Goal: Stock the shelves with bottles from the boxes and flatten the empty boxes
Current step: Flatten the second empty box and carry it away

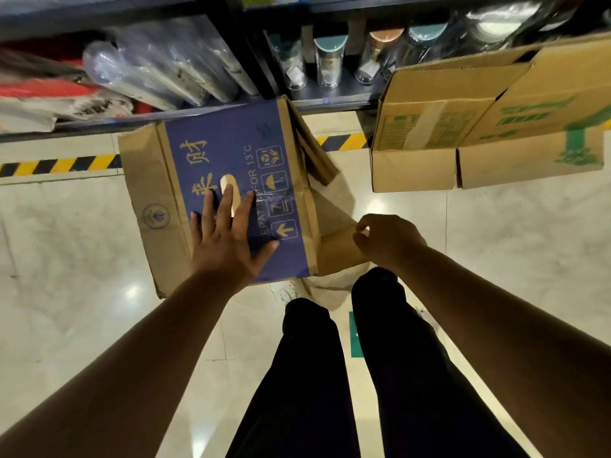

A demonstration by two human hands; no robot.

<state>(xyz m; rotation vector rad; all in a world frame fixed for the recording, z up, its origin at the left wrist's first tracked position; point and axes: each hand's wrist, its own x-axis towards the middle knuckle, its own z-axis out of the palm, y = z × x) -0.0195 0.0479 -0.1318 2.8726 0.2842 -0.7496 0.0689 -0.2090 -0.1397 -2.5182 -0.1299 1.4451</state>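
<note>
Pressing blue box [231,153], part-collapsed, low in front of shelf [334,97], with left hand [228,236], fingers spread flat on printed panel. Pinching flap [337,249] at its right end with right hand [386,241], fingers curled on edge. Likely light, stiff across panels, bendy at creases; best gripped at flap edges. Green box [479,127] nearby, unflattened.
</note>
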